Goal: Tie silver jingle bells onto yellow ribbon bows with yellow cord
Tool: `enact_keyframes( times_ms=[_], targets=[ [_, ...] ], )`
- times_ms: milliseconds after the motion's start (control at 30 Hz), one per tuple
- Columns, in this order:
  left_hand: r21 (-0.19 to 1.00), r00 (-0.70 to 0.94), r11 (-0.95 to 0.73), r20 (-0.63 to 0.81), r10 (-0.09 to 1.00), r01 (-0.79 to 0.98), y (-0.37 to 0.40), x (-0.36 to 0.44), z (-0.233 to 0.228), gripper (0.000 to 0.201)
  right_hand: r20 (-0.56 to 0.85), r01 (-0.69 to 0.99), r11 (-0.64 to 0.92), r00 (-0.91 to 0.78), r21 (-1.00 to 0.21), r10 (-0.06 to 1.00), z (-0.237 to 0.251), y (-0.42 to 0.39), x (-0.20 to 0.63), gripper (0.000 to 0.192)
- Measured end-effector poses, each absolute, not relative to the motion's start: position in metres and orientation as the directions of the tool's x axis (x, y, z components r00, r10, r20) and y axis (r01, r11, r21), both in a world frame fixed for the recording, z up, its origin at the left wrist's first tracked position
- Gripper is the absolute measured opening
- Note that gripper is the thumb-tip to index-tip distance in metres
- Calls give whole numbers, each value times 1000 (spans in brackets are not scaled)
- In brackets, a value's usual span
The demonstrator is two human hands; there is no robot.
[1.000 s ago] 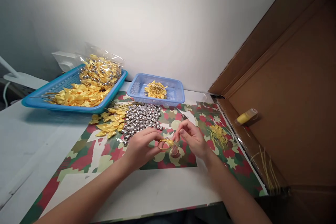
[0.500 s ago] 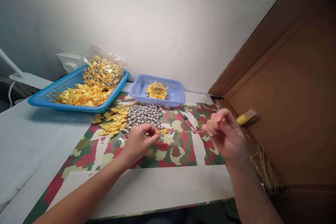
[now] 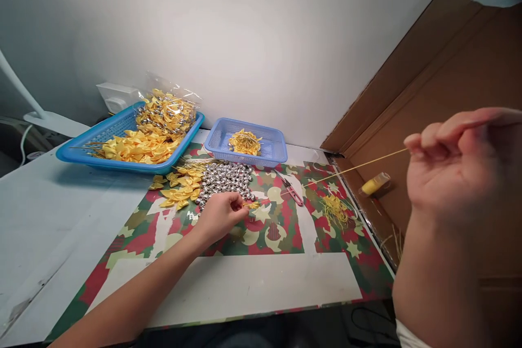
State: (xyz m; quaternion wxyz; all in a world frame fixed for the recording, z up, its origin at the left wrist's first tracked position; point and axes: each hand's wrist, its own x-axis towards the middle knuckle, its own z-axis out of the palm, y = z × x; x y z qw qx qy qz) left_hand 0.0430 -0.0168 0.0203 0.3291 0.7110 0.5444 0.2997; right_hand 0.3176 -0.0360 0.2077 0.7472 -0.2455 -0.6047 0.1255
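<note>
Threading step, seen from the head camera. The left hand (image 3: 220, 212), at centre frame, pinches a small yellow bow (image 3: 252, 205) between thumb and fingertips and holds it low over the patterned mat (image 3: 261, 239), just beside the heap of silver bells (image 3: 226, 178). The right hand (image 3: 452, 166), raised at the right edge of the frame, has thumb and forefinger pressed together on the end of a yellow thread (image 3: 354, 167), which runs taut in a straight slanting line down to the bow. Whether a bell already sits on the thread at the bow cannot be told; the spot is too small to read. To do this pull well, the left pinch should stay firm and close to where the thread leaves the bow, so the ribbon does not pucker, and the right hand should draw along the line of the thread, evenly and without a jerk, so the thread neither snaps nor slips out of the fingers. Loose bows (image 3: 177, 187) lie left of the bells; snips (image 3: 291, 190) lie on the mat right of centre, a thread spool (image 3: 374, 185) beside the cardboard (image 3: 448, 76), and two blue trays (image 3: 122, 160) stand at upper left and centre.
</note>
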Motion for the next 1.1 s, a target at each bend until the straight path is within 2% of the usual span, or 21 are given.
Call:
enact_keyframes(
  times_ms=[133, 267, 467, 600, 667, 767, 800, 867, 933, 1000, 1100],
  targets=[
    [761, 262, -189, 27, 965, 621, -16, 42, 18, 19, 860, 268, 846, 368, -462, 353, 215, -27, 341, 40],
    [726, 302, -224, 25, 953, 650, -16, 42, 18, 17, 882, 358, 840, 390, -408, 263, 212, -17, 364, 49],
    [659, 371, -324, 73, 926, 679, -17, 41, 17, 15, 845, 394, 782, 443, -484, 300, 200, -6, 383, 42],
    [580, 433, -430, 143, 890, 692, -17, 45, 14, 14, 831, 406, 773, 489, -487, 267, 201, -5, 386, 40],
    [541, 484, -491, 169, 859, 683, -14, 47, 11, 15, 833, 383, 791, 485, -477, 267, 204, -6, 383, 39],
    [464, 539, -569, 211, 815, 679, -7, 41, 8, 14, 841, 284, 831, 422, -478, 339, 206, -9, 370, 32],
    [428, 547, -592, 237, 803, 683, -3, 36, 8, 18, 846, 233, 847, 380, -478, 373, 206, -11, 364, 27],
    [372, 557, -637, 310, 771, 675, 2, 26, 14, 41, 860, 119, 873, 278, -474, 429, 208, -17, 350, 15],
    [404, 555, -681, 395, 732, 611, 3, 22, 28, 53, 870, 28, 883, 193, -468, 455, 214, -24, 332, 12],
    [526, 553, -701, 438, 709, 482, -3, 32, 50, 58, 868, -15, 876, 129, -483, 480, 223, -27, 313, 15],
    [731, 662, -648, 378, 647, 216, -19, 71, 82, 66, 858, -27, 863, 100, -504, 504, 234, -18, 285, 13]
  ],
)
